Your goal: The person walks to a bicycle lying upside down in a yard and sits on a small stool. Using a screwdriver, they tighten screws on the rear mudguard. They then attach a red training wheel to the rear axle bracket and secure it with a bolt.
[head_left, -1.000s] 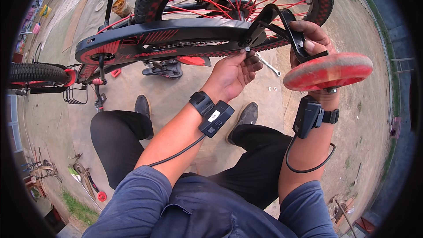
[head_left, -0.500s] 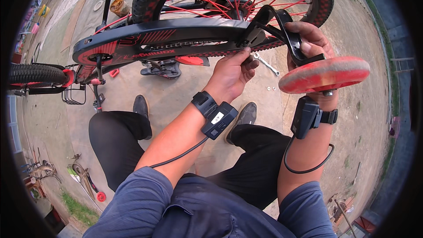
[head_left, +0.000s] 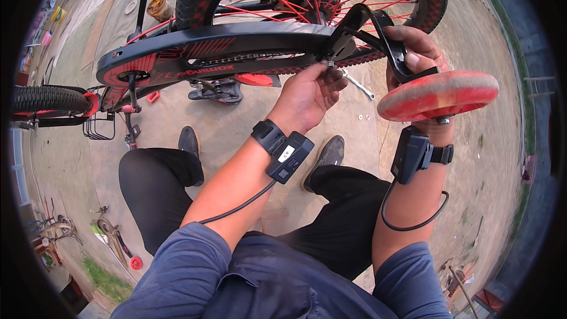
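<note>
A bicycle lies upturned before me, its black chain guard running beside the red-spoked rear wheel. My right hand grips the bent black bracket of a training wheel, whose red wheel hangs below the fingers. The bracket's far end meets the bicycle by the rear axle. Just under that joint, my left hand has its thumb and curled fingers closed on a small metal nut. The nut's contact with the axle cannot be made out.
On the ground past my left hand lie a wrench and two small washers. The black saddle rests on the ground under the frame. A rusty can stands far left. My shoes are below the bicycle.
My left thumb has drawn slightly down and left, bringing the small nut into sight. The training wheel has shifted a little right and up in my right hand.
</note>
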`<state>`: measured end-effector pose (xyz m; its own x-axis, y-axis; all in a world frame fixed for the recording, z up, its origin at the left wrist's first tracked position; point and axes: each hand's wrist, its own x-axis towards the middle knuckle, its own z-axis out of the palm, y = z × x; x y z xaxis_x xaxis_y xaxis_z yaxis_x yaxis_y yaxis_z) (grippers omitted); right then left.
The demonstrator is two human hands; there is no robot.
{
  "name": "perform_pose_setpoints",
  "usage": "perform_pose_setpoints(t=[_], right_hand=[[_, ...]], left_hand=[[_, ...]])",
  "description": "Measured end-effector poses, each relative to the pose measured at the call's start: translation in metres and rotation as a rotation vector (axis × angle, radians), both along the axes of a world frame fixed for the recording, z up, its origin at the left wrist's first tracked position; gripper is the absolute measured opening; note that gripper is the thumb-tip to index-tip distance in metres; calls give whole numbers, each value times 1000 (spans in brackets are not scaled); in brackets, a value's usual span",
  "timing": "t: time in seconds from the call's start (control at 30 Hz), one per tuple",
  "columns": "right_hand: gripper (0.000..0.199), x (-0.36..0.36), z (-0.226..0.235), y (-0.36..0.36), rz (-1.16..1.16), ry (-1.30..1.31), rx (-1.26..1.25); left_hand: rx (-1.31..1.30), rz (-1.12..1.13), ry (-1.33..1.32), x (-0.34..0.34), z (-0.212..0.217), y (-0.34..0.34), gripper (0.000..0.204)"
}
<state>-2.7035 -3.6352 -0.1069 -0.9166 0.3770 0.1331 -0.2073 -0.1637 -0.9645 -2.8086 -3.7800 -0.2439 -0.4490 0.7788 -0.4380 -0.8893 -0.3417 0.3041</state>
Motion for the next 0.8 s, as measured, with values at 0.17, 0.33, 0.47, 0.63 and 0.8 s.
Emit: perform_pose_setpoints(t=[0.17, 0.33, 0.47, 0.63, 0.8], right_hand=[[42, 0, 3, -1, -36, -7, 17], [42, 0, 1, -3, -40, -5, 5], [42, -1, 2, -3, -5, -2, -55], [43, 0, -5, 6, 0, 11, -6], [42, 0, -2, -1, -24, 37, -21]], left_hand=[[-55, 27, 2, -1, 1, -1, 14], [-141, 80, 43, 0, 5, -13, 17], [-126, -64, 13, 3, 13, -9, 21], [-157, 101, 23, 1, 17, -15, 23], [-196, -5, 30, 3, 21, -14, 21]])
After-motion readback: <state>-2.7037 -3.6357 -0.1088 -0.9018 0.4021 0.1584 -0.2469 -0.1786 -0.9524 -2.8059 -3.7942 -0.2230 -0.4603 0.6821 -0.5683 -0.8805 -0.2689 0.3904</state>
